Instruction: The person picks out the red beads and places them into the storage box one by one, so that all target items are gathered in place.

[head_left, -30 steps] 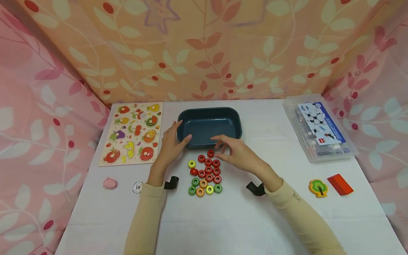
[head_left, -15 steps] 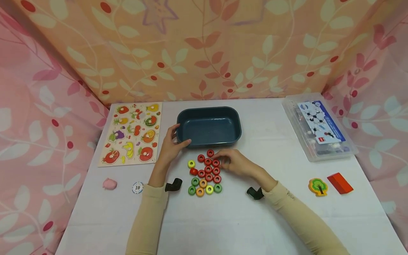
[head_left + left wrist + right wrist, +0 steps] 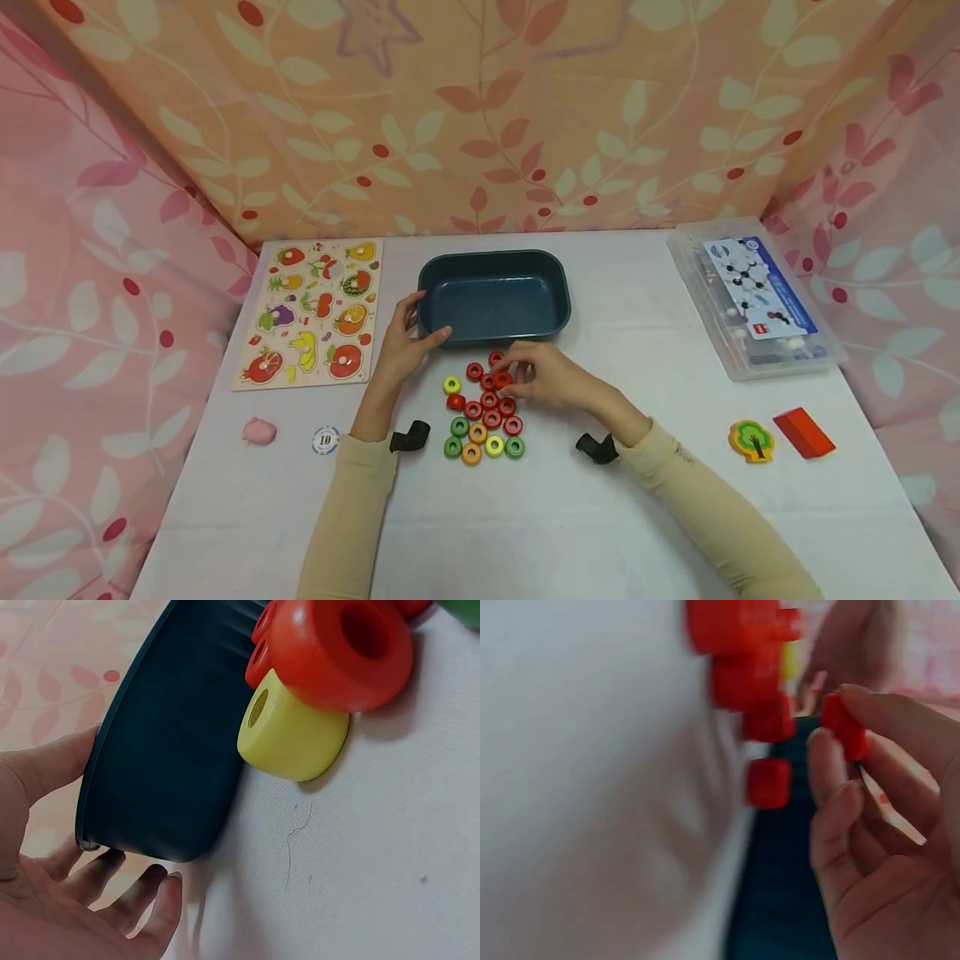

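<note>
My left hand (image 3: 401,348) grips the near left corner of a dark blue tray (image 3: 492,297), thumb by the front rim and fingers along the left side. In the left wrist view, curled fingertips show at the tray's wall (image 3: 161,772). Between thumb and fingertips, my right hand (image 3: 558,377) pinches a red ring-shaped bead (image 3: 845,729), raised over the others. Several red ring beads (image 3: 489,400) lie grouped in front of the tray, with green beads (image 3: 459,427), orange beads (image 3: 471,454) and yellow beads (image 3: 452,385) around them. The tray's visible floor is bare.
A fruit puzzle board (image 3: 307,317) lies at the left, above a pink pig figure (image 3: 259,431) and a chip marked 10 (image 3: 325,440). To the right are a clear plastic case (image 3: 757,300), a tree-shaped block (image 3: 752,441) and a red block (image 3: 805,432).
My right hand has drawn back from the tray's front edge to the red beads and picked one up. The left hand has closed its fingers lower on the tray's corner.
</note>
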`<state>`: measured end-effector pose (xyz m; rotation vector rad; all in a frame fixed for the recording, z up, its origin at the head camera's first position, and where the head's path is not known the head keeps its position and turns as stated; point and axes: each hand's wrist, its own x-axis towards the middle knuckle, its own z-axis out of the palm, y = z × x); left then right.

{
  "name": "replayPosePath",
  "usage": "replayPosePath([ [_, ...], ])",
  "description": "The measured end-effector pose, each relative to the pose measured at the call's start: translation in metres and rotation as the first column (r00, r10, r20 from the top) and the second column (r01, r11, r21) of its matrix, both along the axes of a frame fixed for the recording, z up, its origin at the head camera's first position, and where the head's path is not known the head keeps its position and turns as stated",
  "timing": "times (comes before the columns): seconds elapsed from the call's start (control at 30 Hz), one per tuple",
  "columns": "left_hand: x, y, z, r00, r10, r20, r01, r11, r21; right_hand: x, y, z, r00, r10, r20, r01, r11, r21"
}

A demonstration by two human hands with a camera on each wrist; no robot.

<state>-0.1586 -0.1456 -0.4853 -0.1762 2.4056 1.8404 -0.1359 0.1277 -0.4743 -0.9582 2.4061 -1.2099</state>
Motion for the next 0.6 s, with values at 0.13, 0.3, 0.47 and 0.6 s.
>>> replayPosePath([
  [0.13, 0.001, 0.000, 0.000, 1.000, 0.009, -0.003, -0.009, 1.000, 0.016, -0.009, -0.005, 0.016, 0.998, -0.051, -0.023, 0.048, 0.991, -0.123],
  [0.3, 0.003, 0.002, 0.001, 1.000, 0.020, -0.002, -0.020, 1.000, 0.023, -0.035, -0.014, 0.021, 0.983, -0.181, -0.027, 0.175, 0.972, -0.157],
  [0.47, 0.004, 0.004, 0.001, 1.000, 0.024, -0.009, -0.024, 1.000, 0.012, -0.062, -0.025, 0.014, 0.967, -0.253, -0.005, 0.251, 0.961, -0.118],
  [0.6, 0.004, 0.004, 0.000, 1.000, 0.020, -0.016, -0.020, 1.000, 0.011, -0.078, -0.039, 0.010, 0.965, -0.264, 0.009, 0.263, 0.960, -0.096],
])
